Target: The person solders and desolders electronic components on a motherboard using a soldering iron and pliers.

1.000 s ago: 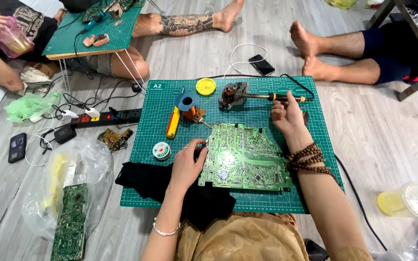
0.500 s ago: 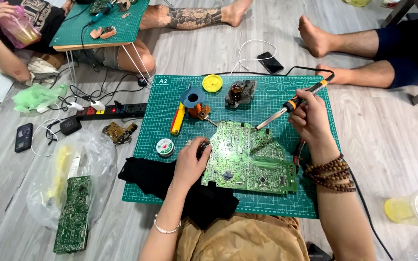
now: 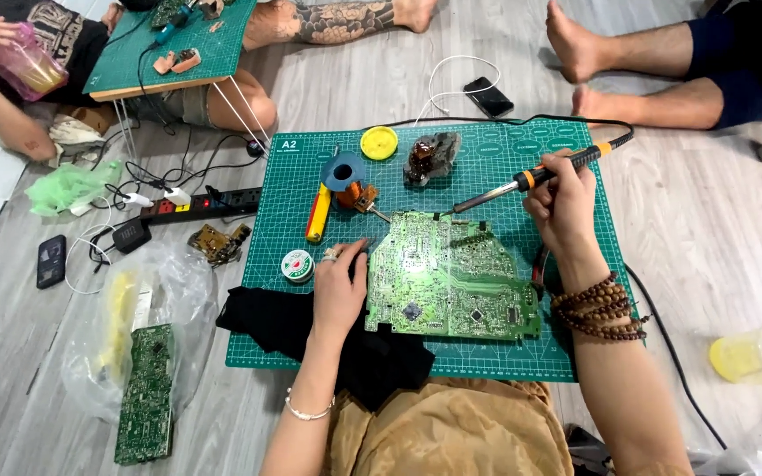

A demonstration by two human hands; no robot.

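Note:
A green circuit board (image 3: 451, 278) lies on a green cutting mat (image 3: 575, 353) in front of me. My left hand (image 3: 339, 286) grips the board's left edge, fingers curled over it. A soldering iron (image 3: 535, 179) with a black and orange handle is held in my right hand (image 3: 564, 207), its tip pointing down-left at the board's top edge. Brown bead bracelets circle my right wrist. A black cloth (image 3: 310, 330) lies under my left forearm.
On the mat's far side sit a solder spool (image 3: 296, 264), a yellow-red tool (image 3: 317, 214), a blue holder (image 3: 343, 172), a yellow disc (image 3: 378, 142) and an iron stand (image 3: 431, 159). A power strip (image 3: 209, 204), a bagged board (image 3: 145, 392) and phones lie left. Other people's legs are beyond.
My right hand lifted the soldering iron off its stand and swung it right, then brought its tip down toward the board's top edge. My left hand stayed on the board's left edge.

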